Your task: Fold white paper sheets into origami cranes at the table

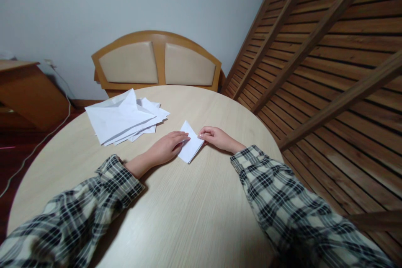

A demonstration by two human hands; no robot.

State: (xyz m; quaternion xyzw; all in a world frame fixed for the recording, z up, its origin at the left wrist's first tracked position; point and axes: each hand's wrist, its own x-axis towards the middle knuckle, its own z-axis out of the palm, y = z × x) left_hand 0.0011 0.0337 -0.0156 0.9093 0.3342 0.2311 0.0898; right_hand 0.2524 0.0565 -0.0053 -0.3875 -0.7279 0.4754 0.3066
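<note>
Left hand (166,146) lies palm-down, fingers extended onto folded paper (191,147); right hand (216,137), curled, seemingly pinches its edge.

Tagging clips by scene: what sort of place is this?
Probably a bedroom or similar room in a home: what looks like a padded headboard shows beyond the round table, and a large slatted wooden frame, perhaps a bed base, fills the right side.
</note>
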